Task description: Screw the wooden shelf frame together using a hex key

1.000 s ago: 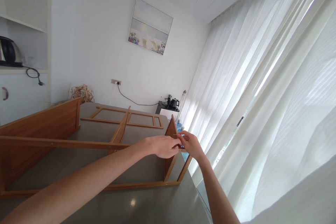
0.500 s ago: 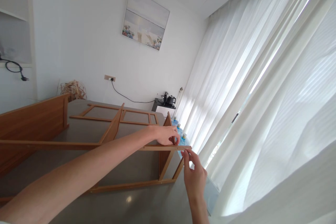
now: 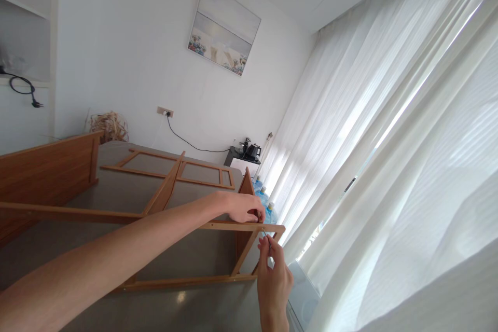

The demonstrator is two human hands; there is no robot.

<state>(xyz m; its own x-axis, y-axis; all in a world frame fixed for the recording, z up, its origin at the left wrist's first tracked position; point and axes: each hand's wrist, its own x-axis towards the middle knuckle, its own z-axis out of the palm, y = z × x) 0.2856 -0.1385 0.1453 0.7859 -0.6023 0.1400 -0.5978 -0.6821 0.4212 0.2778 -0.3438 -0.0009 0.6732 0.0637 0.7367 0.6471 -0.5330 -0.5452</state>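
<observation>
A person's right hand (image 3: 273,281) pinches a thin tool (image 3: 265,234), its tip at the raised rail (image 3: 229,226) of a wooden frame (image 3: 162,196), near the rail's end. The frame lies on a grey table (image 3: 210,303), this end close to the edge by the white curtains (image 3: 373,192). The left hand (image 3: 245,208) curls over the end board (image 3: 246,184); whether it grips cannot be told. Bare tabletop stretches in front of the frame.

One wooden frame (image 3: 166,189), one thin tool (image 3: 265,234), three bottles (image 3: 270,214), one painting (image 3: 224,28)
</observation>
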